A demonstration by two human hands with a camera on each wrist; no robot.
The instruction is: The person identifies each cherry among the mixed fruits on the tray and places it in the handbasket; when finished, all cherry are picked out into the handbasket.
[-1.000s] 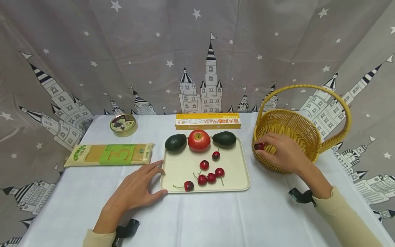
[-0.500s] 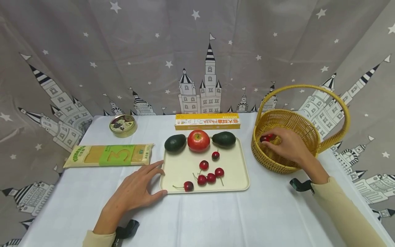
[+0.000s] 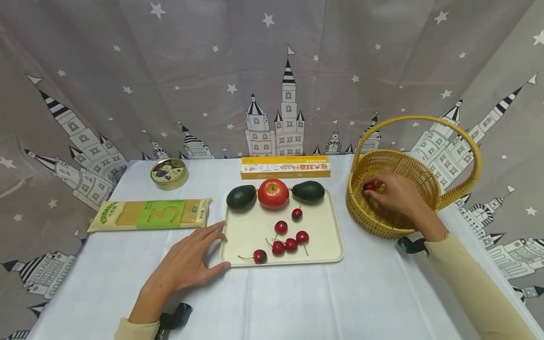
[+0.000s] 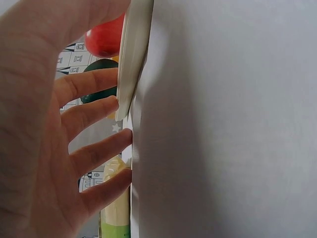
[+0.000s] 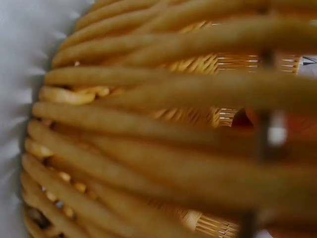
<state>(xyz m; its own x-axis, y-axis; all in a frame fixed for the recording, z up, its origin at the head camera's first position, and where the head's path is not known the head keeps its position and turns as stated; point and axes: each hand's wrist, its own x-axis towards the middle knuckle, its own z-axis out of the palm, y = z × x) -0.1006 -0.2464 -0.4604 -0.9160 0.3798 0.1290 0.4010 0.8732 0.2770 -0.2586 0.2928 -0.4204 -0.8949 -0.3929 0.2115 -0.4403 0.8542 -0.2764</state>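
Note:
My right hand (image 3: 397,194) is inside the yellow wicker basket (image 3: 378,230), low over its floor, pinching a dark red cherry (image 3: 372,185). Through the weave of the basket wall (image 5: 148,114), the right wrist view catches only a dark bit of the cherry (image 5: 241,119). My left hand (image 3: 187,262) rests at the left end of a cream tray (image 3: 242,236), with spread fingers and thumb touching its rim. Several cherries (image 3: 291,245) lie on the tray. Along its back edge sit a red apple (image 3: 273,193) and two avocados (image 3: 241,197) (image 3: 309,191).
The basket's tall handle (image 3: 418,118) arches above my right hand. Behind the tray lies a yellow and white pasta box (image 3: 285,167). A bag of pasta (image 3: 150,214) and a round tin (image 3: 169,174) are at the left. A grey printed curtain (image 3: 191,71) hangs behind the table.
My right hand has moved from the basket's left rim inward and down into it, still holding the cherry. The left hand and the fruit on the tray have stayed put.

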